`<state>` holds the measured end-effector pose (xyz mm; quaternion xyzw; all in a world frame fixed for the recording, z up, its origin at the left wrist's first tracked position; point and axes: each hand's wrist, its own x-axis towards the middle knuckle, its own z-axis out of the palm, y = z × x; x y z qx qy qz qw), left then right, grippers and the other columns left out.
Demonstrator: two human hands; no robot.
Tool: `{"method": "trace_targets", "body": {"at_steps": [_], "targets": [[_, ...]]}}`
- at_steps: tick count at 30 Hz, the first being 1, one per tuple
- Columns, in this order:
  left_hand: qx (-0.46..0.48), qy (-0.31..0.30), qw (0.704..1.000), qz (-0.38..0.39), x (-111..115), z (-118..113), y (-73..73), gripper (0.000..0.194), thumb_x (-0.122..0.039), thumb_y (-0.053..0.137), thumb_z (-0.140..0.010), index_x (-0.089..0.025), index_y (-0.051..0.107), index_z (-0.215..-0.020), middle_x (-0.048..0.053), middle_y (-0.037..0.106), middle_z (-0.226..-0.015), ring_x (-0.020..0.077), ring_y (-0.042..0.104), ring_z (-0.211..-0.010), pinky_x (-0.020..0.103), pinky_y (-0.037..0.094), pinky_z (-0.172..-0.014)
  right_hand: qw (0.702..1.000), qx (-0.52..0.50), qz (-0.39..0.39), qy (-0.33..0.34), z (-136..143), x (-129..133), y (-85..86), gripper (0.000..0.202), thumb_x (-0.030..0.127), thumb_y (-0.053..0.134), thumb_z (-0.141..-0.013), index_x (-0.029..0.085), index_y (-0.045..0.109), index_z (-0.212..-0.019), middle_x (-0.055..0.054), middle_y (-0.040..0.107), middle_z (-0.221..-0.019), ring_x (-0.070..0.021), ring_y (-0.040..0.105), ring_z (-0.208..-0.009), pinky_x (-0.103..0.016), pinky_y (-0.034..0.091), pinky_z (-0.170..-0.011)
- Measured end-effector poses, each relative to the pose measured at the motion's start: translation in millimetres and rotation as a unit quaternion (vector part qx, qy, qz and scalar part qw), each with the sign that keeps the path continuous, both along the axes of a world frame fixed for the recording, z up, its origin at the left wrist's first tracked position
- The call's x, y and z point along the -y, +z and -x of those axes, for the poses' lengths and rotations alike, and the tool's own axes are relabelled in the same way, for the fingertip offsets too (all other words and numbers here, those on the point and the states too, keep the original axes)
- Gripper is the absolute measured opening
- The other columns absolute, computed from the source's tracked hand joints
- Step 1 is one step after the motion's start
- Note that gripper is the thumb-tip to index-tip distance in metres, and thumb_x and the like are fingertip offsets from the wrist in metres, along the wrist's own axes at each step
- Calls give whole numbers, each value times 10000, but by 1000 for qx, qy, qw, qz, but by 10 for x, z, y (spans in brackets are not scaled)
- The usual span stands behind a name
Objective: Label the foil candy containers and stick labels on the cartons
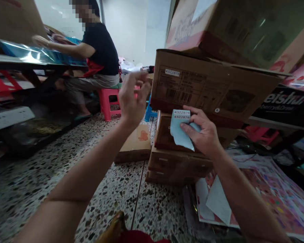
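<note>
My left hand (pixel 133 99) is raised in front of the left edge of a brown cardboard box (pixel 205 84). Its fingers are bent, slightly blurred and partly apart, and nothing shows between them. Between thumb and fingers, my right hand (pixel 201 130) grips a strip of labels (pixel 181 130) on pale blue backing paper. Two white labels printed 4322878 show at the strip's top, and its lower end hangs loose. The same number is on a white label (pixel 172 72) stuck to the upper left of the box's front, above a printed barcode. The strip is just below that box's lower edge.
Another large box (pixel 233 30) sits on top, and more boxes (pixel 177 165) are stacked beneath. A low carton (pixel 136 141) lies on the speckled floor. Printed sheets (pixel 273 195) are at right. A person (pixel 101 47) sits on a pink stool (pixel 108 104) at a table.
</note>
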<state>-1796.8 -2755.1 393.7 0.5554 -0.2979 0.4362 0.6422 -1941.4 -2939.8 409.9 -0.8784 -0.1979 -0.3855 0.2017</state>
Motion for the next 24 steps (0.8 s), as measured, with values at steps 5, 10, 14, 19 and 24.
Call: {"method": "trace_targets", "body": {"at_steps": [5,10,14,19,24], "targets": [[133,81,976,-152,166,741,-608,84,-343,681,-915,-316,709,-989,6,689,-955,193,581,-943,401,437,-868,997,-39,-72,-17,216,6,-411,110,228,642,-909,211,644,-801,-11,627,-871,-141,608,-830,-283,512,-765],[157,125,950,-240,305,1019,-1114,155,-301,716,-888,-331,707,-1040,-4,738,-946,204,612,-920,403,416,-840,994,-83,-49,-51,487,-48,-920,111,188,577,-930,213,644,-845,-10,582,-811,-139,574,-760,-263,486,-703],[146,65,927,-339,178,1224,-1625,199,-253,698,-891,-302,685,-1084,-2,754,-962,203,632,-888,407,429,-810,976,-198,-11,-92,764,-88,-1433,140,155,545,-919,222,652,-860,-21,604,-820,-152,600,-749,-262,494,-675],[109,36,918,-379,120,1434,-1978,195,-182,666,-890,-259,670,-1069,12,756,-926,209,636,-840,411,431,-779,956,-268,19,-116,887,-119,-1759,144,166,536,-922,226,666,-919,-36,648,-855,-170,644,-768,-264,504,-670],[74,40,938,-336,201,1439,-1940,99,-152,635,-886,-239,669,-920,6,741,-830,178,647,-762,376,440,-719,952,-274,-47,-126,835,-65,-1804,96,191,541,-897,238,622,-921,-21,669,-840,-177,647,-740,-280,500,-683]]}}
